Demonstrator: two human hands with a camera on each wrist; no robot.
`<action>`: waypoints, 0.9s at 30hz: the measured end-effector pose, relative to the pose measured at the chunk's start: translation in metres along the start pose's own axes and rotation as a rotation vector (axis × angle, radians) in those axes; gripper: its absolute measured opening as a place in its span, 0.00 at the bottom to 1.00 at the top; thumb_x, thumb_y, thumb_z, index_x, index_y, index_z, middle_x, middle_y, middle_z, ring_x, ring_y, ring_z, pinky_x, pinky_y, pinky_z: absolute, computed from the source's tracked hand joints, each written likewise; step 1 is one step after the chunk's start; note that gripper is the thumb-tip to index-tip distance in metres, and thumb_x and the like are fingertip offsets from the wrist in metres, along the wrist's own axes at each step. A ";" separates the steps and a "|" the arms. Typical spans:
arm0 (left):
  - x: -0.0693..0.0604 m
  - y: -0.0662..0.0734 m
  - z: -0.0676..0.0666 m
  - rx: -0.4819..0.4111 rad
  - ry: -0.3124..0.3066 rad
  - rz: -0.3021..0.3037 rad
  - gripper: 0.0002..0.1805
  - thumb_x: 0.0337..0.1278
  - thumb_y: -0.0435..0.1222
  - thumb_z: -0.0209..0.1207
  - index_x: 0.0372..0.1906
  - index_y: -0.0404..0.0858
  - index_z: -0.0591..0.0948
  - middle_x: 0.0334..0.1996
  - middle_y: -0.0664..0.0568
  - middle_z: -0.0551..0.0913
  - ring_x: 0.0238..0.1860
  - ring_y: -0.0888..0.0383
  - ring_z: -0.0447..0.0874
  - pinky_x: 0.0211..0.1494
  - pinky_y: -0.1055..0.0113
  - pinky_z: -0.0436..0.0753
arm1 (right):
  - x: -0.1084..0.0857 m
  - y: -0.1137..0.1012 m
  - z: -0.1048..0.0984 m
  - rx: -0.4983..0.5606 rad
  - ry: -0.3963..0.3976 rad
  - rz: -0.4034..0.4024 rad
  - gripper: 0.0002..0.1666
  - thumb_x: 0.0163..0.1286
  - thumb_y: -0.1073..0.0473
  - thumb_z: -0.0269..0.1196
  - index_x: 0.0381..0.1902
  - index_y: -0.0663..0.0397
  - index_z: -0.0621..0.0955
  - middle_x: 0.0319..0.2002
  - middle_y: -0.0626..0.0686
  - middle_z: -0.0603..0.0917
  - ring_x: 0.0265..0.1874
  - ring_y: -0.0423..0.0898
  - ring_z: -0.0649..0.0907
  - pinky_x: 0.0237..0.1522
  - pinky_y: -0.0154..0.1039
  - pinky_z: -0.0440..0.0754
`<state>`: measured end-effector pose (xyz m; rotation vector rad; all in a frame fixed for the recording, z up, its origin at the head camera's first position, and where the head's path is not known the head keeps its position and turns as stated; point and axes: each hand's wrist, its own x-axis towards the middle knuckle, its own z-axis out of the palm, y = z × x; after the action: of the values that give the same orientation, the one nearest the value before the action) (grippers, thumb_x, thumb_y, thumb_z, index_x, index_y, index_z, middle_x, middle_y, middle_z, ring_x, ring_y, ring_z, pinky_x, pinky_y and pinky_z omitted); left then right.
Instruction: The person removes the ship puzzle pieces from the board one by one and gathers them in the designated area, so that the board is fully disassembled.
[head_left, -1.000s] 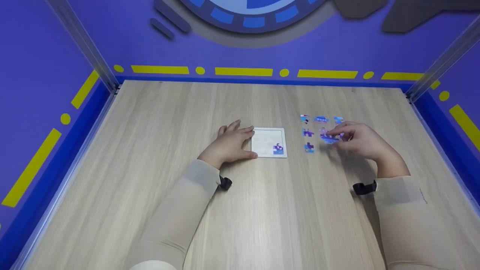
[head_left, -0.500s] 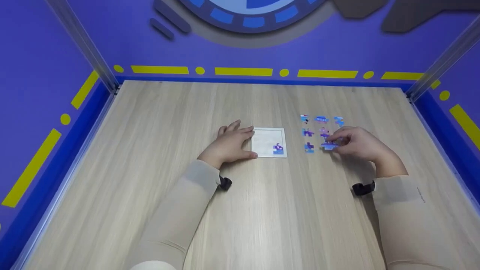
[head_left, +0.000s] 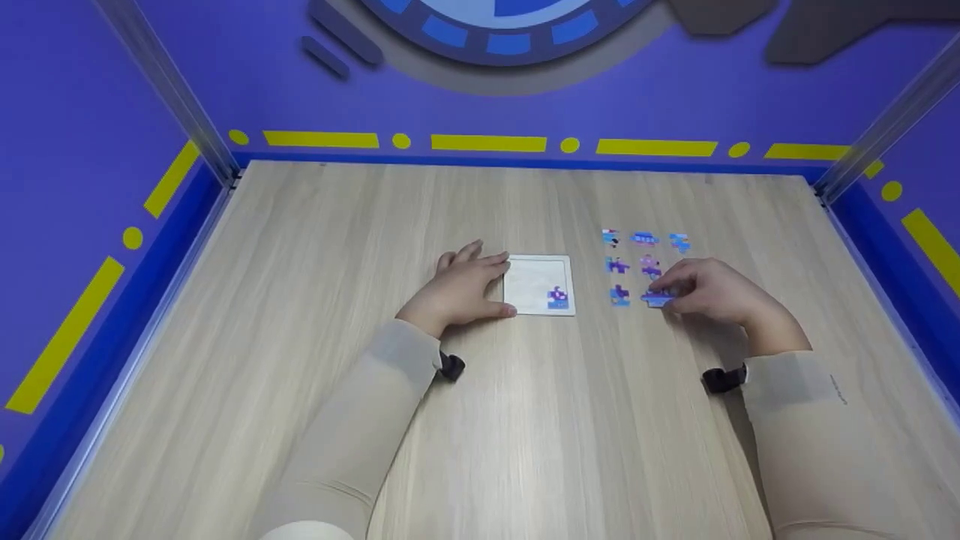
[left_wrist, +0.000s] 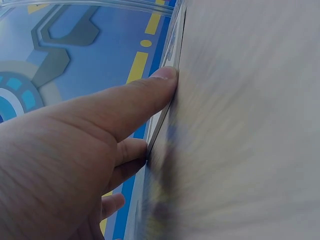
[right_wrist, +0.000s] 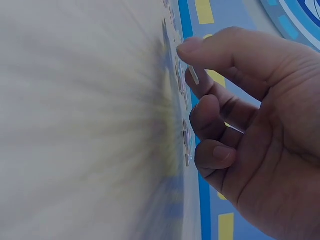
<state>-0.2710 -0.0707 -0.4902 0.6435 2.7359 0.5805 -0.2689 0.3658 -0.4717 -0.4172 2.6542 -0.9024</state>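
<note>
In the head view my left hand [head_left: 460,289] rests at the left side of a white square puzzle tray [head_left: 529,285]. Its thumb touches the near left corner and a fingertip the far left corner; the left wrist view shows the thumb on the tray's edge. One purple and blue puzzle piece [head_left: 557,298] lies in the tray's near right corner. My right hand [head_left: 712,294] pinches another puzzle piece [head_left: 658,298] between thumb and index finger, low over the table. In the right wrist view only a thin pale edge [right_wrist: 194,75] shows between those fingers.
Several loose pieces lie in rows right of the tray, among them a blue one [head_left: 644,238], a pink one [head_left: 651,264] and a purple one [head_left: 619,295]. The wooden table [head_left: 360,225] is bounded by blue-purple walls [head_left: 480,112] at the back and sides.
The right hand has brought its piece slightly towards the near edge and lower, uncovering the pink piece and the far right blue piece. The left hand and tray stay put.
</note>
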 end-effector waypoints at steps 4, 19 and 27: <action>0.000 -0.001 0.000 0.003 -0.003 0.000 0.51 0.70 0.62 0.73 0.89 0.46 0.68 0.92 0.59 0.61 0.97 0.43 0.40 0.94 0.33 0.44 | 0.000 0.001 0.000 -0.002 0.000 -0.001 0.19 0.72 0.66 0.76 0.60 0.58 0.93 0.60 0.62 0.90 0.51 0.52 0.82 0.45 0.28 0.81; 0.000 -0.001 -0.001 -0.011 0.002 0.009 0.51 0.69 0.60 0.74 0.89 0.46 0.69 0.92 0.59 0.62 0.97 0.42 0.40 0.94 0.35 0.45 | 0.002 0.001 0.001 0.005 0.013 0.000 0.20 0.71 0.66 0.77 0.60 0.57 0.94 0.60 0.61 0.90 0.53 0.52 0.81 0.47 0.28 0.80; 0.000 -0.001 -0.001 0.001 0.000 0.010 0.51 0.70 0.61 0.73 0.89 0.45 0.68 0.92 0.58 0.62 0.97 0.42 0.40 0.94 0.33 0.46 | 0.002 0.003 0.003 0.000 0.014 0.012 0.21 0.71 0.66 0.77 0.61 0.57 0.93 0.60 0.60 0.90 0.53 0.53 0.80 0.47 0.28 0.78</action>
<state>-0.2719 -0.0716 -0.4895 0.6584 2.7344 0.5810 -0.2702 0.3661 -0.4760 -0.3950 2.6668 -0.9054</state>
